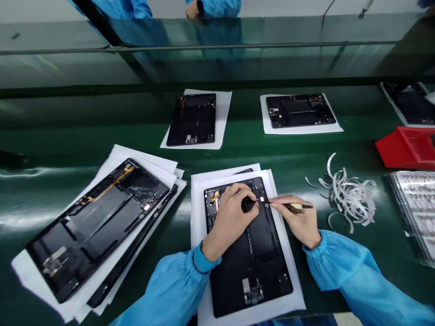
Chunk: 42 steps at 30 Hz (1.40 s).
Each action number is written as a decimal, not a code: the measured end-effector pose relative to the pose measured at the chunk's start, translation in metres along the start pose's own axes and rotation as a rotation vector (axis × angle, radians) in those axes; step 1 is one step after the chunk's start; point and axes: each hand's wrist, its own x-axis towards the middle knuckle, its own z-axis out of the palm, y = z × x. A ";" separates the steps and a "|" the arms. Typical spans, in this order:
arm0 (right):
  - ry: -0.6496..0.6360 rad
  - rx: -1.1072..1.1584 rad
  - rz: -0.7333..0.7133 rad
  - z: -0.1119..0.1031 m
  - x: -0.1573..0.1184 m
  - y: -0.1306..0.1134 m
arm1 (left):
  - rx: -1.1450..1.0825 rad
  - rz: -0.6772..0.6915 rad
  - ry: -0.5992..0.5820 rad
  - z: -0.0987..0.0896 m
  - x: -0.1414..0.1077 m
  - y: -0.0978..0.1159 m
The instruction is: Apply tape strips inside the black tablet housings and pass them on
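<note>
An open tablet housing (265, 258), black with circuit parts showing, lies on white paper sheets (292, 290) in front of me. My left hand (229, 222) rests over its upper part, thumb and forefinger pinched near the upper right edge. What they hold, if anything, is too small to make out. My right hand (301, 222) is closed on a slender tool (296, 206) with a pale handle and a dark end. The tool's tip reaches the housing's right edge, close to a small white square (262, 199) and my left fingertips.
At left is a stack of tablet housings (112, 222) and paper. Two more housings (193, 118) (302, 110) lie on the green conveyor belt (244, 136). To the right are curled white strips (353, 194), a red bin (404, 147) and a clear tray (416, 213). A co-worker's sleeve (220, 8) shows beyond.
</note>
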 end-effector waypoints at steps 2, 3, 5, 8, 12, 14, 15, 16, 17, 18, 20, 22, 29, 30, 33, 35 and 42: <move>-0.036 0.016 0.033 -0.001 0.004 0.004 | -0.009 0.001 -0.006 0.000 0.000 -0.001; -0.048 0.021 0.041 -0.001 0.005 0.005 | -0.011 0.000 -0.007 0.000 0.000 -0.002; -0.075 0.020 0.041 -0.002 0.008 0.005 | -0.011 -0.003 -0.009 0.000 0.000 -0.002; -0.164 -0.021 -0.032 -0.006 0.012 0.002 | -0.008 -0.003 -0.008 0.000 -0.001 -0.002; -0.359 -0.071 -0.184 -0.013 0.015 -0.003 | 0.005 -0.004 -0.006 0.000 -0.001 -0.001; -0.355 -0.060 -0.196 -0.014 0.015 -0.001 | 0.011 -0.003 -0.008 0.000 0.000 0.000; -0.326 -0.047 -0.189 -0.014 0.014 0.000 | 0.013 -0.002 -0.009 -0.001 0.000 0.000; -0.291 -0.029 -0.180 -0.014 0.013 0.002 | 0.015 0.000 -0.012 -0.001 0.000 0.001; -0.261 -0.008 -0.168 -0.013 0.012 0.004 | 0.015 0.003 -0.015 -0.001 0.000 0.001; -0.240 0.010 -0.152 -0.012 0.010 0.006 | 0.016 0.005 -0.018 -0.001 0.000 0.001; -0.211 0.034 -0.122 -0.011 0.009 0.010 | 0.018 0.007 -0.020 0.000 0.000 0.001; -0.190 0.039 -0.103 -0.010 0.008 0.012 | 0.019 0.008 -0.020 0.000 -0.001 0.000; -0.024 0.116 0.055 -0.011 0.016 0.007 | 0.023 0.002 -0.026 0.001 0.002 -0.001; -0.003 0.175 0.082 -0.012 0.019 0.003 | 0.023 -0.001 -0.033 0.000 0.005 0.000; -0.035 0.201 0.074 -0.012 0.026 -0.018 | -0.005 -0.002 -0.063 -0.004 0.014 0.002; -0.110 0.029 0.012 -0.009 0.030 -0.035 | -0.049 0.008 -0.070 -0.010 0.014 0.004; -0.542 -0.671 -0.220 0.028 0.029 -0.049 | -0.144 -0.118 0.210 -0.040 -0.070 -0.012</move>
